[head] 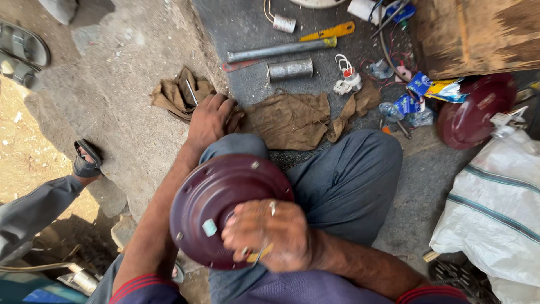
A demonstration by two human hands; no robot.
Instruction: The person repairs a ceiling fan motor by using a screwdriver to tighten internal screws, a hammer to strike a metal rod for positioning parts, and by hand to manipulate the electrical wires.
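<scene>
1. Person's sitting on a concrete floor (135,84), knees up in grey trousers. Where the light slab ends on the left it drops to dirt, and someone else's sandalled foot (85,159) sits right at that edge. Most of the bare floor is the light patch ahead on the left; the darker strip further out is crowded with tools.
2. Containers: a small metal can (290,70) lies on its side out front, can't tell what's in it. A white woven sack (498,208) bulges at the right edge, contents hidden. A wooden box (478,34) fills the far right corner.
3. The main thing is a maroon round metal cover (216,205), dome-shaped with a flat rim, a few screw holes and a pale sticker, resting on the lap against the left knee. A second maroon cover (472,112) lies on the floor to the right.
4. Right hand (270,233) is curled shut over the cover's centre, fingers gripping something small there, I can't make out what.
5. Left hand (209,118) is stretched forward, fingers spread flat on a brown rag (287,119), not gripping anything.
6. Nearby: a metal pipe (275,50) and a yellow-handled tool (329,31).
</scene>
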